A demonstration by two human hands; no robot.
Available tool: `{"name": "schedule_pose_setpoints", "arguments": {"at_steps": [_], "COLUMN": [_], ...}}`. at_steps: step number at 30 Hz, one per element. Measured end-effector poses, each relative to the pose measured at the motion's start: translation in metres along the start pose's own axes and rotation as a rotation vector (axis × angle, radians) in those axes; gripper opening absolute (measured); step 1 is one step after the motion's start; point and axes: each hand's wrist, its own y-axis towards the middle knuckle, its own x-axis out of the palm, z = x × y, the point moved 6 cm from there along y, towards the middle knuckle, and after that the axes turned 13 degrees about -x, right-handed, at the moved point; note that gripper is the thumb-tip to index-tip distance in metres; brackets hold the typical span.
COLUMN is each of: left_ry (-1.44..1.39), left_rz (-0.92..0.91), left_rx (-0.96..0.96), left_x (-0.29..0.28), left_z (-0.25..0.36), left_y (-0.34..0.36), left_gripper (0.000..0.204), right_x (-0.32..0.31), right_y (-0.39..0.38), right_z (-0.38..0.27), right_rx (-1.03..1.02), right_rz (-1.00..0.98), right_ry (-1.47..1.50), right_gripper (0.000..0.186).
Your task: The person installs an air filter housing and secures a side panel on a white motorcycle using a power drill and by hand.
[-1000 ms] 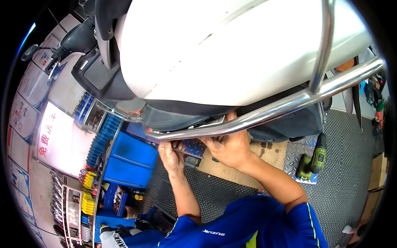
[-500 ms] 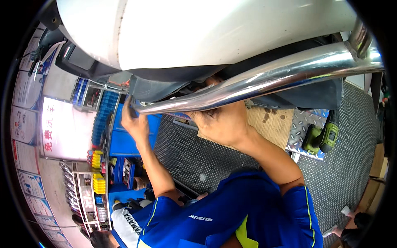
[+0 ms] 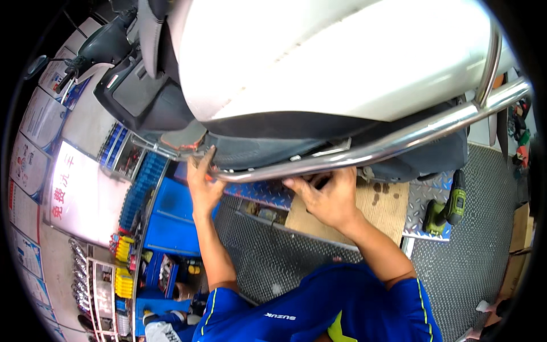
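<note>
A long chrome guard bar [image 3: 376, 151] runs along the lower side of a scooter with a white body panel [image 3: 319, 62]. My left hand [image 3: 204, 185] is closed around the bar's left end, its index finger up against the dark grey footboard trim [image 3: 256, 153]. Farther right, my right hand [image 3: 333, 199] grips the bar's middle from below. Its thumb points left along the underside, and the other fingertips are partly hidden behind the tube. Light-coloured spots and a thin metal strip [image 3: 333, 148] show between bar and trim.
Below the scooter lies a stained cardboard sheet [image 3: 370, 211] on a patterned metal platform. A green cordless drill [image 3: 447, 208] stands at its right end. To the left are a blue cabinet [image 3: 171, 219], tool racks and a lit sign [image 3: 88, 194]. Another person [image 3: 165, 328] is partly visible lower left.
My right hand has come down from behind the bar, where its fingers reached above it, to the underside. My left hand stays at the bar's end. The view has shifted, showing more of the scooter.
</note>
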Motion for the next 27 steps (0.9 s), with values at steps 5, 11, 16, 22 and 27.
{"name": "schedule_pose_setpoints", "arguments": {"at_steps": [5, 11, 16, 22, 27], "left_ry": [-0.024, -0.14, -0.266, -0.307, -0.32], "left_rz": [0.108, 0.058, 0.018, 0.036, 0.022], "left_rx": [0.202, 0.167, 0.129, 0.151, 0.158], "left_x": [0.007, 0.015, 0.016, 0.019, 0.015], "left_z": [-0.021, -0.032, -0.041, -0.046, -0.046], "left_y": [0.011, 0.013, 0.009, 0.007, 0.007], "left_gripper": [0.083, 0.068, 0.07, 0.068, 0.066], "right_x": [0.023, 0.042, 0.04, 0.042, 0.043], "right_y": [-0.013, -0.036, -0.071, -0.074, -0.077], "right_z": [0.001, 0.022, 0.036, 0.026, 0.031], "right_rx": [-0.054, 0.052, 0.098, -0.01, -0.052], "right_rz": [0.146, 0.005, 0.008, 0.064, -0.057], "right_ry": [-0.126, -0.296, -0.522, -0.692, -0.762], "right_gripper": [0.042, 0.058, 0.054, 0.03, 0.033]}}
